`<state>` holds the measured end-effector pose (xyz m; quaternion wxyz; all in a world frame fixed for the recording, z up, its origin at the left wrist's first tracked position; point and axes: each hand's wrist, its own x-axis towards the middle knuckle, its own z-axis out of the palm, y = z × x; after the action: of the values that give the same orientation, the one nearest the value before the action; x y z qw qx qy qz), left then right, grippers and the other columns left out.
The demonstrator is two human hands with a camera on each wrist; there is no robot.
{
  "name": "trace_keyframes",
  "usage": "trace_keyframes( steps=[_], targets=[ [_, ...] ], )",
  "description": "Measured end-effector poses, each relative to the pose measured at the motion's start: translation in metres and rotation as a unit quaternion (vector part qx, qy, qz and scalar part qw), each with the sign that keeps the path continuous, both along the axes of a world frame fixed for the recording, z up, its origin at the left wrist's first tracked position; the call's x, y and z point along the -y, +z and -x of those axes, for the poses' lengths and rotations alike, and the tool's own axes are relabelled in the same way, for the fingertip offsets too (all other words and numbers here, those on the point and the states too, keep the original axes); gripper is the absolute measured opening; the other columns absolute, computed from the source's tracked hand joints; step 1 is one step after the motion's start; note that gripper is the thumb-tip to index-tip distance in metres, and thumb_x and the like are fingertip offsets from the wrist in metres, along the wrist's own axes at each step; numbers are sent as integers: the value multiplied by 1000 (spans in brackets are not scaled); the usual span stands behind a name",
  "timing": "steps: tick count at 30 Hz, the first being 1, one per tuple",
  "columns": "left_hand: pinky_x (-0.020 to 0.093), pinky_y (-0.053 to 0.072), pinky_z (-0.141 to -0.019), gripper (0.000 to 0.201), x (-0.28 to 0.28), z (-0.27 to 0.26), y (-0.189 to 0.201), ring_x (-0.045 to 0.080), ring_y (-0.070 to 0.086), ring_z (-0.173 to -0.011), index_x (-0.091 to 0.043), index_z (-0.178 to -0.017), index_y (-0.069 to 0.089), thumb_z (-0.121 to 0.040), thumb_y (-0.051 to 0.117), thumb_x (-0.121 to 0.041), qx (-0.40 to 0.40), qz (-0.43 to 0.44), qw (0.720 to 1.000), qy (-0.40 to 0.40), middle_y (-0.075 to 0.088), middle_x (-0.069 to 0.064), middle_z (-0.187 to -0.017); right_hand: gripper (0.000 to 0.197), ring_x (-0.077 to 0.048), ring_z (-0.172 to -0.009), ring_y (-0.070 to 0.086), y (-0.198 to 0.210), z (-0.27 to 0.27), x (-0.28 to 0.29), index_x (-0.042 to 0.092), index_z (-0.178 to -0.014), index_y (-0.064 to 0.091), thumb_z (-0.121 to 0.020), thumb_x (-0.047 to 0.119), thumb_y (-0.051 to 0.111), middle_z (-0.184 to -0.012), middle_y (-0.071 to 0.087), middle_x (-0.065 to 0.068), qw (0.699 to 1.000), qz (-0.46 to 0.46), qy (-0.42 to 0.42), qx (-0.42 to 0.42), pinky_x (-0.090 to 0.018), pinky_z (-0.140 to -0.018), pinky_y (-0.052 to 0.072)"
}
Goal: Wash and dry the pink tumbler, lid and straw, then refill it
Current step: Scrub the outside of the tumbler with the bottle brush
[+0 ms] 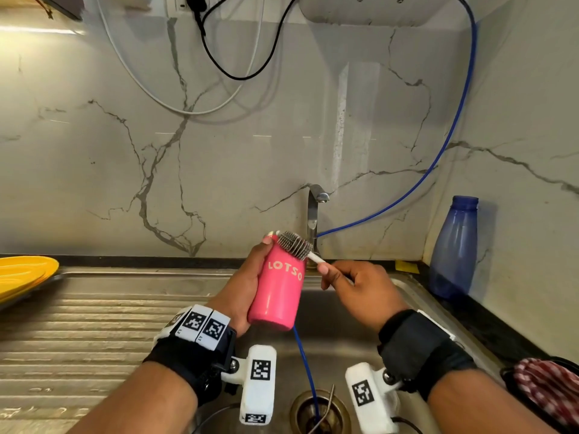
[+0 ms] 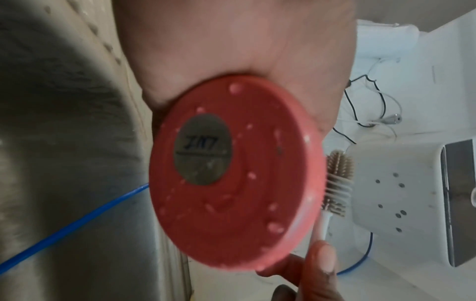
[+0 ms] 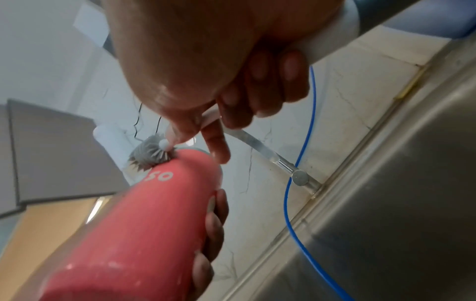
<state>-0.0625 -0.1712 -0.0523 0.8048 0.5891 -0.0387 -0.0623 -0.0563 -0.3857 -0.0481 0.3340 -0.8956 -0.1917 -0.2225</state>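
My left hand [image 1: 247, 286] grips the pink tumbler [image 1: 277, 289] marked LOTSO, tilted over the sink with its mouth pointing away from me. The tumbler's wet base [image 2: 231, 179] fills the left wrist view. In my right hand [image 1: 357, 286] I hold a bottle brush by its white handle; the grey bristle head [image 1: 294, 244] lies against the tumbler's rim, outside the mouth. The right wrist view shows the bristle head [image 3: 150, 153] at the pink tumbler [image 3: 134, 234] top. No lid or straw is clearly visible.
A steel sink [image 1: 404, 286] with a drain [image 1: 319, 411] lies below, a ribbed drainboard [image 1: 78, 324] to its left. The tap [image 1: 315, 214] stands behind the tumbler. A blue tube [image 1: 438, 158] runs into the drain. A blue bottle [image 1: 454, 249] stands right, a yellow plate [image 1: 22, 274] left, a checked cloth [image 1: 551, 386] near right.
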Motion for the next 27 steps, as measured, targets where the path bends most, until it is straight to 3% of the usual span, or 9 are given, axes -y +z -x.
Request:
trace_keyframes(
  steps=[3,8,11,13,14,17,19,22,27],
  targets=[
    [43,58,-78,65,-2,-2,-1,34,72,-89,-16,-128,59,-89,54,-67,-5,30,999,10,73,22,-109,49,-7,-60,53,-2,1,-4,29,-78,68,-94,67,41,-58,55,8,1000,12,-3,20,-30,-60,44],
    [46,61,-68,63,-22,-8,0,35,74,-77,-10,-131,57,-90,56,-57,-22,138,989,51,75,21,-95,49,-6,-59,49,-10,1,-7,30,-84,72,-91,70,45,-65,58,2,989,71,121,-43,-32,-63,42],
    [51,58,-82,67,-30,-10,0,36,71,-85,-6,-132,57,-88,60,-57,-37,160,986,35,73,21,-100,49,-12,-68,58,-14,0,-2,35,-84,73,-86,76,46,-74,65,1,983,78,152,-65,-37,-70,48],
    [60,52,-94,71,-29,-9,-1,38,70,-89,-7,-132,57,-84,65,-59,-46,140,989,8,73,22,-101,50,-11,-66,57,-14,-2,2,37,-84,72,-84,78,44,-73,65,3,987,64,131,-62,-37,-69,48],
    [64,50,-95,75,-27,-8,-1,38,70,-89,-8,-131,57,-78,71,-60,-48,125,991,-7,73,22,-102,48,-8,-63,55,-15,-4,4,37,-83,71,-85,77,44,-70,64,6,991,48,110,-54,-36,-66,47],
    [56,57,-82,98,-15,-4,-4,36,72,-85,-9,-132,56,-55,90,-59,-46,97,993,-45,72,23,-102,44,-4,-56,49,-12,-9,9,31,-77,70,-92,66,47,-56,55,12,1000,0,19,-21,-30,-59,40],
    [49,58,-79,94,-8,-2,-4,38,70,-90,-9,-137,52,-63,84,-58,-43,84,994,-52,70,25,-112,47,-5,-59,51,-9,-9,11,28,-75,68,-95,63,45,-57,56,9,999,-33,-23,-17,-28,-58,40],
    [46,58,-75,92,-5,-1,-4,41,69,-93,-8,-139,51,-70,78,-62,-33,73,996,-48,64,30,-126,47,-5,-61,53,-7,-7,9,27,-76,68,-95,63,44,-61,57,7,999,-39,-12,-24,-25,-59,41],
    [44,55,-77,68,-8,-3,-5,36,69,-82,-9,-127,60,-92,47,-65,-29,117,993,10,72,24,-101,59,-7,-57,48,-7,4,-7,27,-81,67,-86,77,35,-61,55,10,994,46,95,-6,-26,-55,36]
  ],
)
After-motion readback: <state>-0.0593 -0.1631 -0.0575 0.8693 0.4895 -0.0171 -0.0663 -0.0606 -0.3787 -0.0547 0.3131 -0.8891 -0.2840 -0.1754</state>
